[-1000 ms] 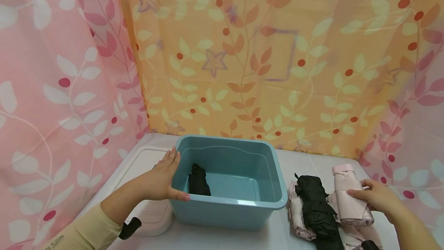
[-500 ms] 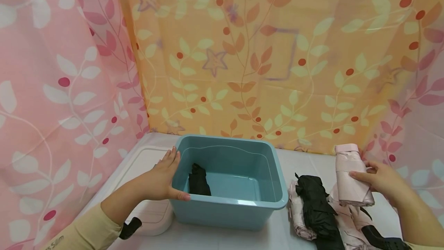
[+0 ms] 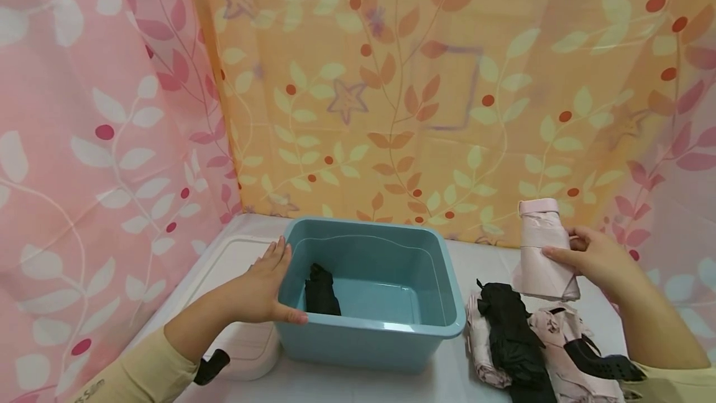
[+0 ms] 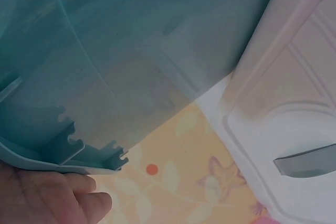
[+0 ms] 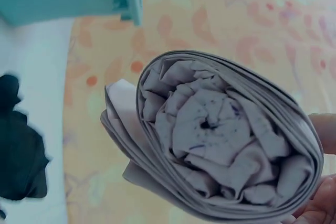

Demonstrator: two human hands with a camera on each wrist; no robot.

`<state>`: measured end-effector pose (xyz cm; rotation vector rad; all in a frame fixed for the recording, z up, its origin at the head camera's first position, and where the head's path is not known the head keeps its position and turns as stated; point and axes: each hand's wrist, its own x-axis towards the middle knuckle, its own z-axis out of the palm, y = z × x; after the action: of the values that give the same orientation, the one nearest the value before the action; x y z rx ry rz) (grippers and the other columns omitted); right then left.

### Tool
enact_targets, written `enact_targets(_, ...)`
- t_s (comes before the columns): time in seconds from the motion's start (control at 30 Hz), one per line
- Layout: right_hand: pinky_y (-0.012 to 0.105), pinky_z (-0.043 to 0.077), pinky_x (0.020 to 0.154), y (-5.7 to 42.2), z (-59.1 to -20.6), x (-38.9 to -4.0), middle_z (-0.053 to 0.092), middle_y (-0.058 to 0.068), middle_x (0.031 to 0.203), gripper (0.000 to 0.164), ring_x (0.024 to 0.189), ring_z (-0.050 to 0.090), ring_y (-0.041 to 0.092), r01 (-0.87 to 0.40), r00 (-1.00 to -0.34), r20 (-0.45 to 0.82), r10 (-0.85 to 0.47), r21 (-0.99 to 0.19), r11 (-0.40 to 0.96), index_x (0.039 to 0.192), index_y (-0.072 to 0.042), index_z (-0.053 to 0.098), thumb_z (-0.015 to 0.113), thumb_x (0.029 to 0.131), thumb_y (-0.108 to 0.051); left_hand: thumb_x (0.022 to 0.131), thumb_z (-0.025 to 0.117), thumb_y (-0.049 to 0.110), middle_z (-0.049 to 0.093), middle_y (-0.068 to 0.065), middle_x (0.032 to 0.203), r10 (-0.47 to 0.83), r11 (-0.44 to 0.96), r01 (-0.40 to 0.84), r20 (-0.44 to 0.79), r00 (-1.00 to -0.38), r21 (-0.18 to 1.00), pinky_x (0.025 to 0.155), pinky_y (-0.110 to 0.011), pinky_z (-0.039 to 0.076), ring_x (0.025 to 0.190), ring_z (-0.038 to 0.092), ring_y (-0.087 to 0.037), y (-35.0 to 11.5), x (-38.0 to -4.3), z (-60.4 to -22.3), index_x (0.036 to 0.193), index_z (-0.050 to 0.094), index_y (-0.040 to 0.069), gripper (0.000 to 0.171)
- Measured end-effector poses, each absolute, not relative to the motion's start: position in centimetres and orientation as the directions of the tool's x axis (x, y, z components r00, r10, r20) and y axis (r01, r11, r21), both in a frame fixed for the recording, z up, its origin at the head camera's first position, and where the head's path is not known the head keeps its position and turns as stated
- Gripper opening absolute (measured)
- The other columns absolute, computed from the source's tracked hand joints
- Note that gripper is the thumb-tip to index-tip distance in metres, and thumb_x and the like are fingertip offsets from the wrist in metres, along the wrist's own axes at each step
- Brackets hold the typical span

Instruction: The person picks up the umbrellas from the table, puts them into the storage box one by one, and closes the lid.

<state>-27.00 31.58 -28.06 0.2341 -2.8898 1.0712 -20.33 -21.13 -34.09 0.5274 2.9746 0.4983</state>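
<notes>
My right hand (image 3: 606, 263) holds a pale pink rolled fabric bundle (image 3: 542, 260) above the table, thumb across its front. The right wrist view shows the coiled, crumpled end of this pink bundle (image 5: 215, 135) close up. My left hand (image 3: 252, 294) rests on the left front corner of a blue plastic bin (image 3: 369, 350), fingers straight along the left rim and thumb over the front one. In the left wrist view, the fingers (image 4: 58, 195) touch the bin's rim. Inside the bin, at its left, lies a black fabric bundle (image 3: 321, 291).
Right of the bin lie a black bundle (image 3: 506, 328), a slim pink roll (image 3: 488, 347) and more pink fabric (image 3: 565, 347). A white lid (image 3: 248, 353) lies left of the bin. Patterned curtains (image 3: 358, 111) stand behind and at both sides.
My right hand has lifted the pink bundle off the pile, up and slightly left toward the bin. The pink fabric beneath it now shows. The left hand and the bin have not moved.
</notes>
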Motion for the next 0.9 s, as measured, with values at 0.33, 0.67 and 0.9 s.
enact_targets(0.33, 0.032, 0.053, 0.063, 25.5, -25.6, -27.9, 0.058, 0.024, 0.102, 0.062, 0.076, 0.059, 0.02, -0.252, -0.967, 0.149, -0.208, -0.683, 0.685, 0.124, 0.01, 0.039, 0.066, 0.084, -0.03, 0.059, 0.061, 0.076, -0.006, -0.02, 0.151, 0.343, 0.885, 0.314, -0.026, -0.939, 0.343, 0.104, -0.06, 0.01, 0.137, -0.008, -0.038, -21.1, -20.1, -34.0, 0.144, 0.003, -0.004, 0.13)
enact_targets(0.67, 0.038, 0.053, 0.07, 18.7, -25.0, -29.5, 0.056, 0.026, 0.105, 0.055, 0.08, 0.059, 0.024, -0.293, -0.939, 0.115, -0.323, -0.757, 0.584, 0.119, 0.009, 0.041, 0.068, 0.083, -0.023, 0.057, 0.058, 0.079, -0.008, -0.018, 0.151, 0.34, 0.895, 0.311, -0.036, -0.94, 0.319, 0.106, -0.058, 0.01, 0.138, -0.008, -0.036, -21.1, -20.4, -34.5, 0.145, 0.003, -0.002, 0.131)
enact_targets(0.9, 0.034, 0.053, 0.066, 13.8, -25.7, -31.0, 0.059, 0.021, 0.1, 0.044, 0.078, 0.059, 0.024, -0.301, -0.921, 0.063, -0.384, -0.741, 0.601, 0.11, 0.003, 0.048, 0.07, 0.08, -0.022, 0.056, 0.059, 0.079, -0.008, -0.018, 0.151, 0.335, 0.895, 0.306, -0.035, -0.942, 0.324, 0.105, -0.059, 0.01, 0.138, -0.008, -0.036, -21.2, -20.5, -34.2, 0.145, 0.002, -0.002, 0.133)
